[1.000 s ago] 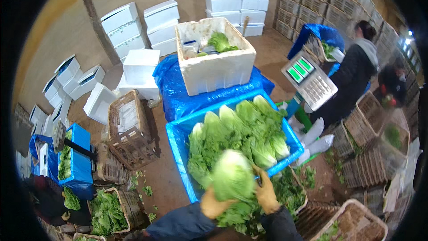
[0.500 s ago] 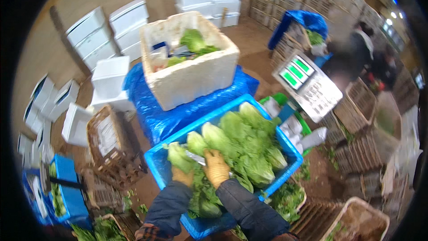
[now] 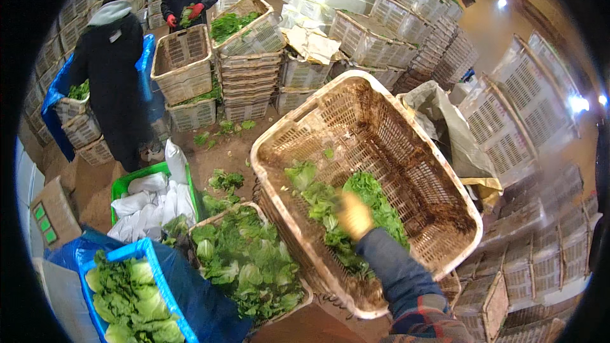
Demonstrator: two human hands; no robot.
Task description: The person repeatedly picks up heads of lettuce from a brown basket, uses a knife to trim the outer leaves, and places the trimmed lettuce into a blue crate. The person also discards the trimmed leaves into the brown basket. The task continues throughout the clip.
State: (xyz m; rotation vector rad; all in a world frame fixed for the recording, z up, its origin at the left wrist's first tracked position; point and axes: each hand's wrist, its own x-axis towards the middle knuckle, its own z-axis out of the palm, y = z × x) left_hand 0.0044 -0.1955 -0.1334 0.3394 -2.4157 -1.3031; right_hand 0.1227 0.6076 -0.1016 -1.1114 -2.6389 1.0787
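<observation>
My right hand (image 3: 354,216), in a yellow glove, reaches into a large, dirty, pale slatted plastic crate (image 3: 419,133). Loose green lettuce (image 3: 381,209) lies in the crate, under and beside the glove. Motion smears the fingers, so whether they grip any leaves does not show. My left hand is out of the picture. At lower left stands the blue tub (image 3: 162,279) with lettuce heads (image 3: 143,289) in it. Between tub and slatted crate, another crate is heaped with loose lettuce leaves (image 3: 244,257).
A green crate (image 3: 119,200) of white bags stands beyond the blue tub, near the tilted scale display (image 3: 54,216). Two people (image 3: 111,82) work among crates at the back left. Stacked crates (image 3: 251,82) and a grey sack (image 3: 445,127) flank the big crate. Leaves litter the floor.
The view has swung right, away from the blue tub. Both hands were on lettuce in that tub; now my right hand is inside the slatted crate and my left has left the picture.
</observation>
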